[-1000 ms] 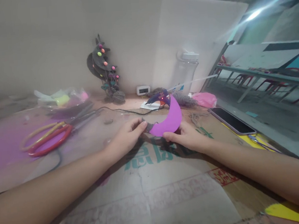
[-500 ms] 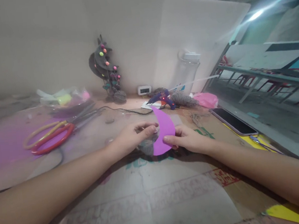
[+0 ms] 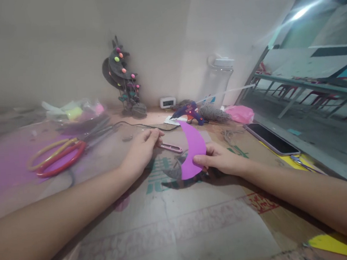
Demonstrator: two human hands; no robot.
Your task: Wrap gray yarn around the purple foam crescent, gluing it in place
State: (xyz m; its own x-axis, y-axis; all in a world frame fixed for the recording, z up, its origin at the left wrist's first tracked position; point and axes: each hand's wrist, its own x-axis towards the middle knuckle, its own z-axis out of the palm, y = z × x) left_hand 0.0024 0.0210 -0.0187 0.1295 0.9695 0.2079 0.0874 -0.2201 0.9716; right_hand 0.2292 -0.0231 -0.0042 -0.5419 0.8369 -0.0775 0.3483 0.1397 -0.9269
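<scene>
My right hand (image 3: 214,158) pinches a purple crescent-shaped cutout (image 3: 195,148), thumb in front and fingers behind it. Behind its lower end shows a grey yarn-covered crescent (image 3: 173,173), partly hidden by the purple piece. To the left, my left hand (image 3: 146,147) is closed around the near end of a slim pink slotted utility knife (image 3: 171,147), whose other end points toward the purple crescent without clearly touching it. Beyond my hands lies a dark blue glue gun (image 3: 192,112) with a small red light.
Scissors (image 3: 61,157) with red and yellow handles lie left. Behind stand a decorated grey moon ornament (image 3: 122,77), a small digital clock (image 3: 167,102) and a clear bottle (image 3: 217,78). Grey yarn (image 3: 213,113) sits beside a pink bag (image 3: 240,114); a phone (image 3: 272,139) lies right.
My left hand has drawn back to the left from the crescents, and the pink utility knife now shows at its fingertips. My right hand still holds the purple crescent, nearly in place.
</scene>
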